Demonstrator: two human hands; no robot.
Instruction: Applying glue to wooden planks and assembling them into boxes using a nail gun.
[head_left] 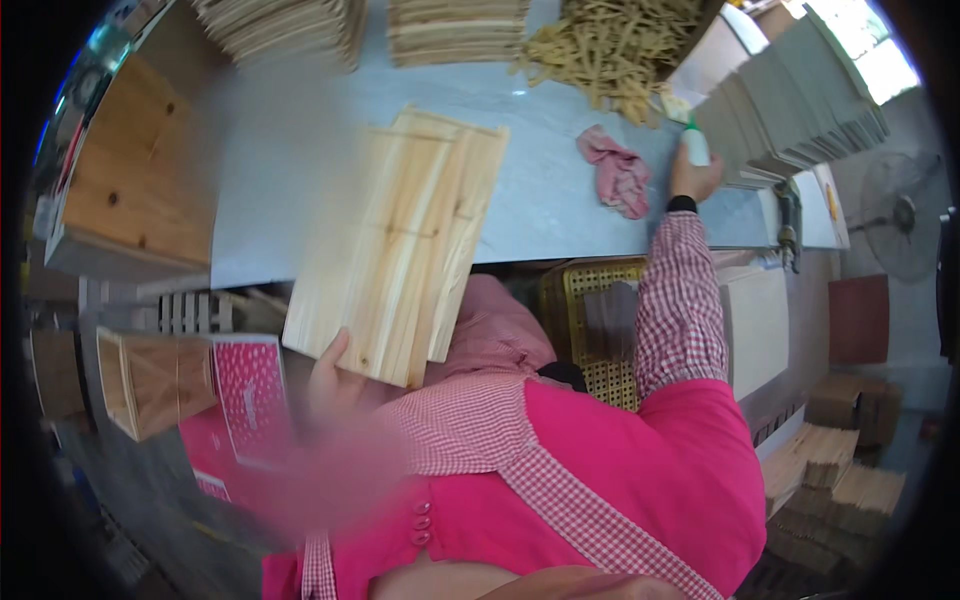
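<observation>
Pink garment, then wooden boards, long axis away and rightward.

Yellow crate — pink box on L, fan far R.

The wooden boards, blurred along their left side, hid most fingers of the left hand. The left sleeve was smeared; the top edge cut off two slat stacks.

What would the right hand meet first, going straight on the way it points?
Beyond the white bottle it holds, the right hand would probably meet the small pale item by the heap of yellowish strips; depth there is unclear.
</observation>
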